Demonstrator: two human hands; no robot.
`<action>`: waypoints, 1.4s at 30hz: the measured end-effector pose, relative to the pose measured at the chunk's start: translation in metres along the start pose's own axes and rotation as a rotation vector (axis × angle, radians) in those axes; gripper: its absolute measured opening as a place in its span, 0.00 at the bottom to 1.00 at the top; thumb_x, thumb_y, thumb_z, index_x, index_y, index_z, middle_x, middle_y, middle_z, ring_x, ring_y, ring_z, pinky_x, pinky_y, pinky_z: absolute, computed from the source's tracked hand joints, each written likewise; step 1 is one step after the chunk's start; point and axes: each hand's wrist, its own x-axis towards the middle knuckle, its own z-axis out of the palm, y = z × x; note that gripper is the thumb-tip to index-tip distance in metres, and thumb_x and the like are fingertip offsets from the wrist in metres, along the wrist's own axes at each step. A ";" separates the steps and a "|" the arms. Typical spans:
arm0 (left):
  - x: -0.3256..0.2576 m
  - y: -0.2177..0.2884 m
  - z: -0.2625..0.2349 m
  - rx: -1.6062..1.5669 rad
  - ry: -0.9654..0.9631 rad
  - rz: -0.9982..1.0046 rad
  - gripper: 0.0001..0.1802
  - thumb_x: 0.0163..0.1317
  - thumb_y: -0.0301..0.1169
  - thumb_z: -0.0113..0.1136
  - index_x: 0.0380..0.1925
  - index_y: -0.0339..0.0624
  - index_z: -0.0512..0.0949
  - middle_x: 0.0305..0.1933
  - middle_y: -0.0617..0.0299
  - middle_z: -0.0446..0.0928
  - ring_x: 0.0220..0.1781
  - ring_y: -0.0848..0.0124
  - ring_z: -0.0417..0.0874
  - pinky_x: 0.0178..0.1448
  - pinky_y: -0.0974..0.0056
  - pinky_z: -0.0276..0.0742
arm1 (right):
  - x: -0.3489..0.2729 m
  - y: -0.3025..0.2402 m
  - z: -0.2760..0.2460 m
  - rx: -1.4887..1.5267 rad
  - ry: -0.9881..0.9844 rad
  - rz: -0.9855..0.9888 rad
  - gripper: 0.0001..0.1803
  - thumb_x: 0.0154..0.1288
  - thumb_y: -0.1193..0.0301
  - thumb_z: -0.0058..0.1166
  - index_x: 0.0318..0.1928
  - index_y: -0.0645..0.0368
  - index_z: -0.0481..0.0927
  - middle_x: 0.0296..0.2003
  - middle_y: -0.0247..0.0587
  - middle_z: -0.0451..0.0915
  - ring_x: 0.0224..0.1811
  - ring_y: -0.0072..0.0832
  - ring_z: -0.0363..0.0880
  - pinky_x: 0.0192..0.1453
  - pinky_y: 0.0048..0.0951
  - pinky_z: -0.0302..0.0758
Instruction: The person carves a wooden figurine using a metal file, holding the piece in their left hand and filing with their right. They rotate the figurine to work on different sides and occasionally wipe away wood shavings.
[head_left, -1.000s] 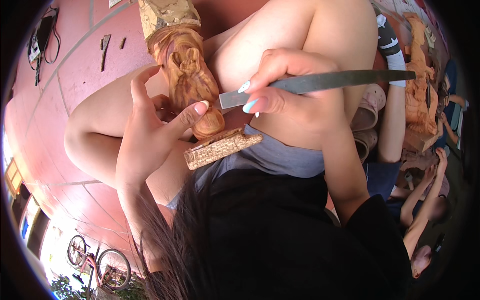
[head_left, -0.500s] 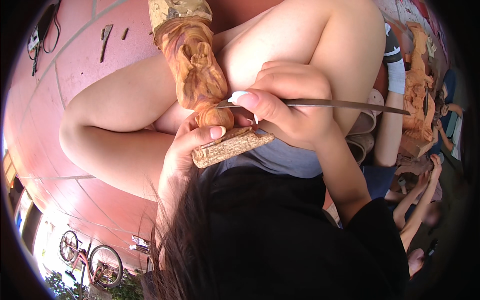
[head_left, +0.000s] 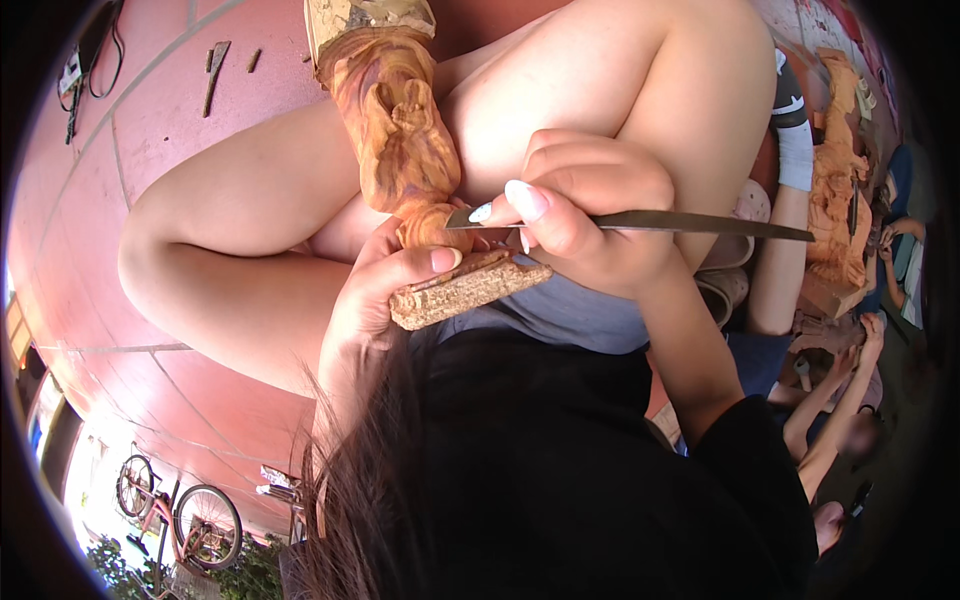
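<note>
A carved wooden figure [head_left: 405, 140] with reddish-brown grain lies across my lap, its rough, pale-sided base [head_left: 470, 296] toward me. My left hand [head_left: 385, 275] grips it just above that base, thumb on the near side and the other fingers mostly hidden behind the wood. In my right hand [head_left: 600, 200] is a long, thin, dark carving knife [head_left: 710, 224], pinched close to its tip. That tip touches the narrow rounded part of the wood above my left thumb. The knife's far end points out to the right.
On the red tiled floor at upper left lie a flat tool [head_left: 215, 80] and small wood bits. Shoes [head_left: 725, 270] and a large orange-brown wood carving [head_left: 835, 190] are at the right, where other people's arms [head_left: 845, 395] show. A bicycle [head_left: 180, 520] stands at lower left.
The wooden figure and both hands have shifted slightly to the right. The knife tip has slid a little down and right along the wood, and its far end sits slightly lower.
</note>
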 end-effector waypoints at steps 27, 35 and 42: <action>0.000 0.000 0.002 -0.013 -0.052 -0.022 0.31 0.50 0.28 0.66 0.54 0.29 0.68 0.47 0.50 0.79 0.49 0.62 0.83 0.57 0.60 0.79 | -0.002 0.002 0.004 0.003 0.030 -0.050 0.10 0.64 0.78 0.56 0.24 0.66 0.81 0.17 0.40 0.74 0.20 0.30 0.67 0.26 0.31 0.66; -0.002 -0.001 0.002 -0.022 -0.072 0.008 0.31 0.51 0.30 0.65 0.55 0.28 0.68 0.48 0.49 0.80 0.49 0.62 0.83 0.57 0.60 0.79 | -0.003 0.004 0.000 0.053 -0.012 0.032 0.10 0.66 0.77 0.55 0.27 0.65 0.84 0.20 0.41 0.78 0.23 0.29 0.71 0.29 0.30 0.69; -0.002 -0.001 -0.010 0.006 -0.090 -0.012 0.32 0.51 0.30 0.65 0.55 0.27 0.69 0.48 0.48 0.80 0.49 0.62 0.83 0.56 0.60 0.79 | -0.008 0.002 -0.006 0.110 -0.034 0.072 0.10 0.66 0.76 0.56 0.28 0.67 0.84 0.18 0.41 0.75 0.23 0.28 0.70 0.29 0.30 0.68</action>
